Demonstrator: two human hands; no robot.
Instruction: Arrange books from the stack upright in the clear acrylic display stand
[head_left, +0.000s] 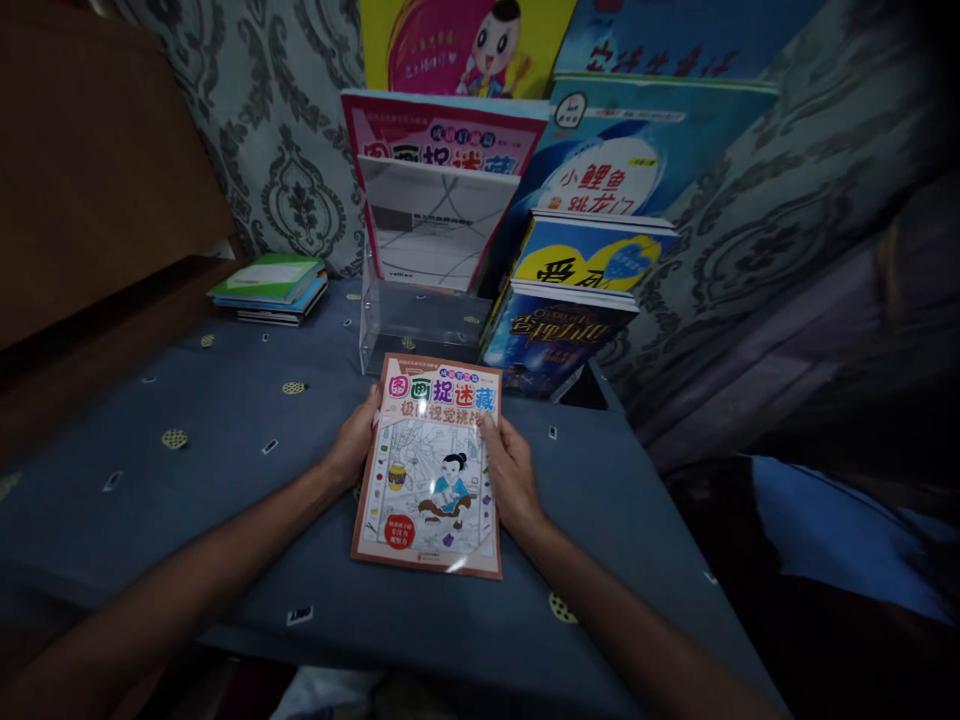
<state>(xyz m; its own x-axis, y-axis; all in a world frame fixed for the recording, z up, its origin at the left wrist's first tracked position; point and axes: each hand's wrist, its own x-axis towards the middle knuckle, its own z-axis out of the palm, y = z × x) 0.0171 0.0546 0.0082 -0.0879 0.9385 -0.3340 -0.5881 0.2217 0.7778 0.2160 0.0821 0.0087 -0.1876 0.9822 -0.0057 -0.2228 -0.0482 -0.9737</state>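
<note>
A children's picture book (430,470) with a line-drawn cover, a seated cartoon child and colourful Chinese title lies flat in front of me on the blue cloth-covered table (225,420). My left hand (352,445) grips its left edge, thumb on the cover. My right hand (512,475) grips its right edge the same way. Just beyond the book stands a clear acrylic stand (420,320).
Several children's books (585,260) lean in tiers against the patterned curtain (292,190) behind the stand. A small stack of thin books (271,288) lies at the far left. A wooden board (97,200) flanks the left. Dark bedding and blue fabric (840,540) lie right.
</note>
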